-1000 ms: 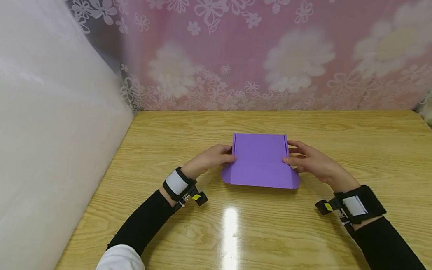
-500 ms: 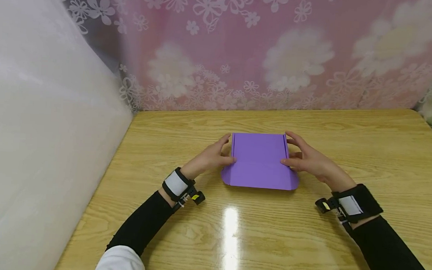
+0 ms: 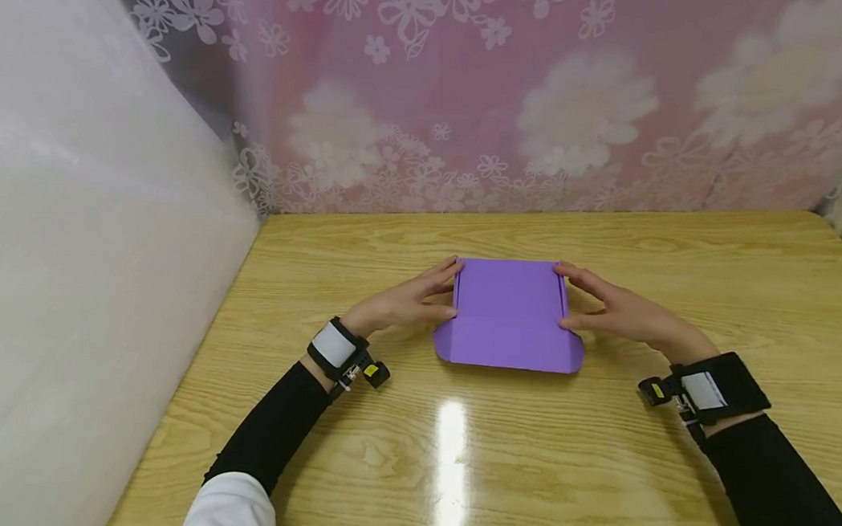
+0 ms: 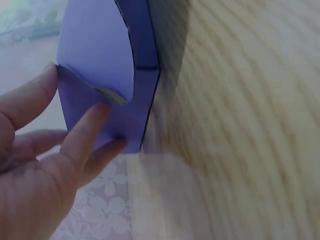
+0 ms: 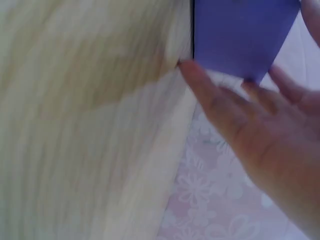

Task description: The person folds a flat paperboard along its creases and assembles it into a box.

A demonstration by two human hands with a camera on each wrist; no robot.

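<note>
A purple cardboard mailer box (image 3: 509, 291) sits mid-table in the head view, its front flap (image 3: 508, 345) slanting toward me with rounded ears at both ends. My left hand (image 3: 406, 304) touches the box's left side, thumb near the fold and index finger at the back corner. On the opposite side, my right hand (image 3: 631, 318) spreads its thumb and index finger along the edge in the same way. In the left wrist view, fingertips (image 4: 102, 111) lie against the side wall below the curved ear (image 4: 102, 40). The right wrist view shows extended fingers (image 5: 200, 85) beside the purple wall (image 5: 240, 35).
The wood-grain table (image 3: 350, 468) reflects a bright streak of light. A pink floral curtain (image 3: 460, 96) hangs along its back edge, and a white sheet (image 3: 90, 235) borders the left side. Each wrist wears a strapped camera.
Both hands have spread their fingers, with the index fingers reaching to the box's back corners. The right wrist has shifted slightly right. The box stays nearly in place.
</note>
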